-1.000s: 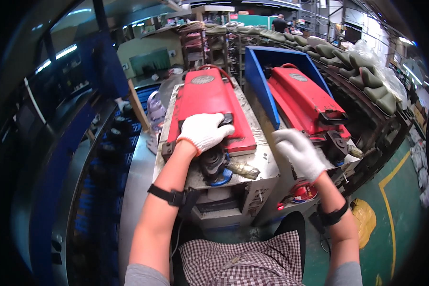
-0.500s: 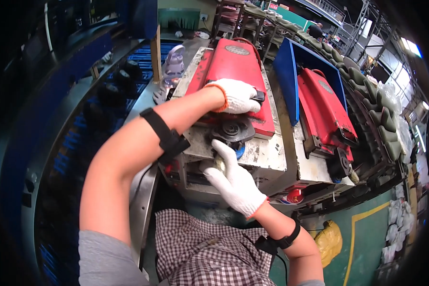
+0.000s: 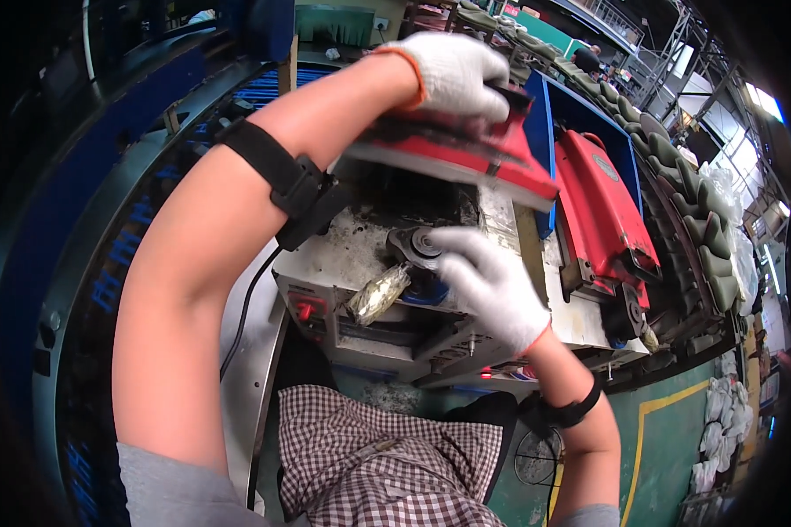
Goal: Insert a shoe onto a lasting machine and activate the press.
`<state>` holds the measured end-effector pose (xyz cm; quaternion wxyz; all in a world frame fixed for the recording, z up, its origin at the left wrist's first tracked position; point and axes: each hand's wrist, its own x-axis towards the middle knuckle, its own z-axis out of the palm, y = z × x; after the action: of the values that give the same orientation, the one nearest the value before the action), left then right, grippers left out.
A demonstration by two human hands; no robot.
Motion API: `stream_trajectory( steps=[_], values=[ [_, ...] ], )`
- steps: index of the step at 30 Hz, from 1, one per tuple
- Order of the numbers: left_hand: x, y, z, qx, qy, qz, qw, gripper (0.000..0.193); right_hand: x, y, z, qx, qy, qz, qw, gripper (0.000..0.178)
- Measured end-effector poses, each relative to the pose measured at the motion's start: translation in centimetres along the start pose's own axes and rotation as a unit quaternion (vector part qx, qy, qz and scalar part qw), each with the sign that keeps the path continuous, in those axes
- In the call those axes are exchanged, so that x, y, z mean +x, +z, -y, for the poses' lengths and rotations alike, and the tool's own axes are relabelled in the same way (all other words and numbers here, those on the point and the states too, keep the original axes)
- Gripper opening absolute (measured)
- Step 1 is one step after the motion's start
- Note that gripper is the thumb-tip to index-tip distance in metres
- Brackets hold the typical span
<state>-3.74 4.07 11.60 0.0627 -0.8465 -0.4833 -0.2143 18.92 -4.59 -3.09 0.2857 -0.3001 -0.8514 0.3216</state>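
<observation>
- Red lid (image 3: 526, 160), tilted up at its near edge above the pale machine body (image 3: 332, 269); this edge runs left to right, sloping down rightward.
- Left hand (image 3: 457, 77), white-gloved: the grip is curled about the dark handle (image 3: 517, 104) at the lid's near side, so the lid lies directly under and beyond it.
- Right hand (image 3: 498, 285): nearer to the round metal latch (image 3: 419, 244), just right of it; fingers loosely spread, no held thing visible. Blur prevents me telling whether the fingertips touch.
- Wrapped lever (image 3: 378, 296): long axis pointing near-left from the latch, away from the right hand.
- Room: a dark gap (image 3: 420, 195) separates lid and body; rightward, the lid's corner appears close to the blue hood (image 3: 543, 123); the checked apron (image 3: 387, 439) bounds the near side.
</observation>
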Motion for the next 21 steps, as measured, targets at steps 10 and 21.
stream_trajectory(
  steps=[10, 21],
  values=[
    [-2.5, -0.2, 1.4, 0.088, 0.105, -0.295, 0.946, 0.060, 17.1, 0.3, -8.0, -0.329, 0.159, 0.038, 0.930, 0.108],
    [-17.1, 10.8, -0.4, -0.506, -0.181, -0.341, 0.771, 0.069, 17.6, -4.3, -6.8, 0.325, 0.232, -0.115, 0.909, 0.050]
  ],
)
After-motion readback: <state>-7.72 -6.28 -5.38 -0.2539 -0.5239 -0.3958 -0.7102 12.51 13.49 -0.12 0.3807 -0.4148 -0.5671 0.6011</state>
